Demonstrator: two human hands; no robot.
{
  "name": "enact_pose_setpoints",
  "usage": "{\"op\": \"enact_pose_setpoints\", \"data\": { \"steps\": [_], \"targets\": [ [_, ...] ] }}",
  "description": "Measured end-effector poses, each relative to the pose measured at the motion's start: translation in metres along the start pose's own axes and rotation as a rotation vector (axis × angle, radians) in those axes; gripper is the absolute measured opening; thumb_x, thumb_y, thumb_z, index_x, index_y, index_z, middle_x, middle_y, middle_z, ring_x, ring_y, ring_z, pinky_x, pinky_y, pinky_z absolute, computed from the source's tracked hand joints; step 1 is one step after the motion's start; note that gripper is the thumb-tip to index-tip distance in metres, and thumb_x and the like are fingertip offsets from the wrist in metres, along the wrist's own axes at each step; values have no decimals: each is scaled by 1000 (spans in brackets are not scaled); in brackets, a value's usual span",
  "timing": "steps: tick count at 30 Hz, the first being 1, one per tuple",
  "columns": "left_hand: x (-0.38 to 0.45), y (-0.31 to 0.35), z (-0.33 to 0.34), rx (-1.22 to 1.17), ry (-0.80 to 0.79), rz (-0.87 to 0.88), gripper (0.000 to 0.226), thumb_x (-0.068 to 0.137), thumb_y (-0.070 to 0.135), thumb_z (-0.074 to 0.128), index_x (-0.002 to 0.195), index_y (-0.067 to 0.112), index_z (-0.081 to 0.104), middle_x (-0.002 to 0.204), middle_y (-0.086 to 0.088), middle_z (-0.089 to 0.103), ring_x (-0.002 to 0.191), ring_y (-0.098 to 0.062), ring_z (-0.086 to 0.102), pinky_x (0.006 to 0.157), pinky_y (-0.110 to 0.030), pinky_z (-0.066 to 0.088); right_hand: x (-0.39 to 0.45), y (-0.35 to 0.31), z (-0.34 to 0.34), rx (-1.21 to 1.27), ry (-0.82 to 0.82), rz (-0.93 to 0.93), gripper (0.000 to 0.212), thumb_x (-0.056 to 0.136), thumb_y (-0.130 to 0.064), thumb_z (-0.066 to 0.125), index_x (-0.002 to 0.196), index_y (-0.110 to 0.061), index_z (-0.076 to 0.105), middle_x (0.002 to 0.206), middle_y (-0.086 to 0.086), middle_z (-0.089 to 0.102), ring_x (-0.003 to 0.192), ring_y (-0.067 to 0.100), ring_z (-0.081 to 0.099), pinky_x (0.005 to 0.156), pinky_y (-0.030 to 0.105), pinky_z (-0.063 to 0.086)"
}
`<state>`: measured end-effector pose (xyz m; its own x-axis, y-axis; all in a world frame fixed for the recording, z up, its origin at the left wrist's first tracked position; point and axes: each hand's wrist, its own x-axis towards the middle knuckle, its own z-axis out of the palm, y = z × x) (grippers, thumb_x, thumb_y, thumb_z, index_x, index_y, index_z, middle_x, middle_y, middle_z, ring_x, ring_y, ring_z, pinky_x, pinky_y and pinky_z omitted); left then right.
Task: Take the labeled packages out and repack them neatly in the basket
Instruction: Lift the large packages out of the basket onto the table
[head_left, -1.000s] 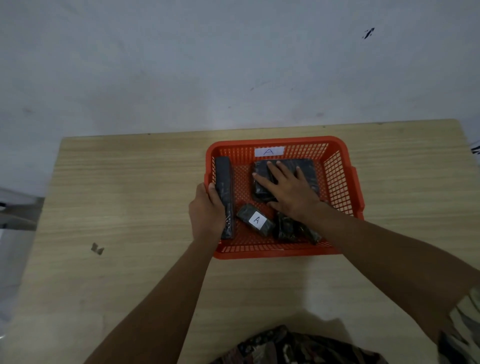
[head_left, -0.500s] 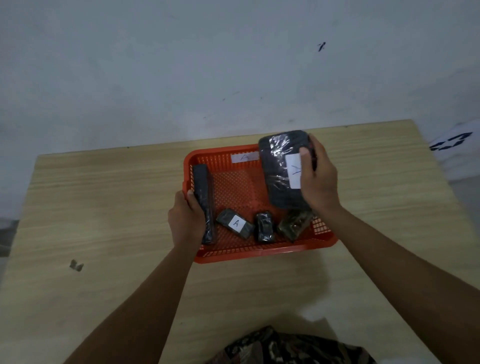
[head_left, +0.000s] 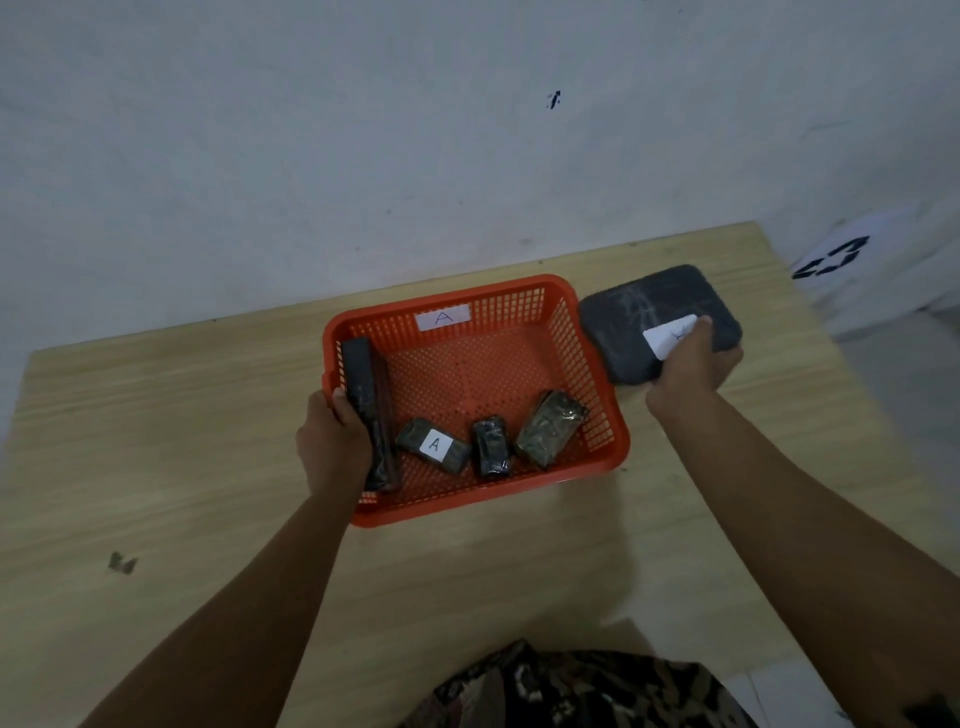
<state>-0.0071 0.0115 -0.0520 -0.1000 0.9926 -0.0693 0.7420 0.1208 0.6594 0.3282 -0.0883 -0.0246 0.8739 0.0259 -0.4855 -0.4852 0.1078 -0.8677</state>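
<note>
**Orange basket sitting on the desk, big package out to the right**

Orange plastic basket (head_left: 597, 415) sitting on the pale wood desk (head_left: 156, 441), with a white "A" tag (head_left: 443, 317) stuck on the far wall inside.

Left hand (head_left: 332, 441) wrapping around the near left rim of the basket and closing on a long dark package (head_left: 370, 410) leaning along the left wall. Thumb pressing on the long package.

Right hand (head_left: 693, 369) holding a big flat dark package (head_left: 644, 317) just outside the basket's right side, over the desk. Fingers closing on the near edge of the big package and partly covering its white label (head_left: 667, 338). Hard to tell if the big package is touching the desk.

Three small packages lying in a row near the front wall of the basket: a small one showing an "A" label (head_left: 434, 447), a small dark one (head_left: 491, 449) beside it, and a greenish one (head_left: 550, 434) tilting toward the right wall. Rest of the basket floor showing bare orange mesh.

Patterned clothing (head_left: 571, 691) showing at the bottom edge.
</note>
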Motion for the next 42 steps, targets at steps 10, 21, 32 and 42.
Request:
{"op": "enact_pose_setpoints", "data": {
  "steps": [10,21,32,42],
  "targets": [
    [0,-1,1,9,12,3,35,102,31,33,98,1,52,94,-27,63,87,-44,59,70,-42,41,15,20,10,97,355,-22,49,95,-20,66,132,-8,37,125,14,53,100,24,60,80,28,46],
    [1,-2,3,28,25,12,36,102,31,33,95,1,51,91,-30,62,86,-47,58,71,-47,44,18,55,-6,-282,53,301,56,73,-18,83,124,-10,61,113,13,70,94,32,70,88,47,59],
    [-7,1,3,41,12,145,40,100,30,39,135,9,40,135,-20,51,117,-39,53,89,-44,46,-10,44,-4,-840,69,14,65,88,-38,65,138,-5,43,142,17,45,119,38,55,98,47,49],
    [-19,12,11,433,-176,473,64,90,26,62,144,3,35,148,-20,38,136,-36,36,107,-52,40,-50,48,-13,-1123,-452,-558,37,101,-46,44,122,-20,59,117,5,63,108,27,61,86,40,46]
  ]
}}
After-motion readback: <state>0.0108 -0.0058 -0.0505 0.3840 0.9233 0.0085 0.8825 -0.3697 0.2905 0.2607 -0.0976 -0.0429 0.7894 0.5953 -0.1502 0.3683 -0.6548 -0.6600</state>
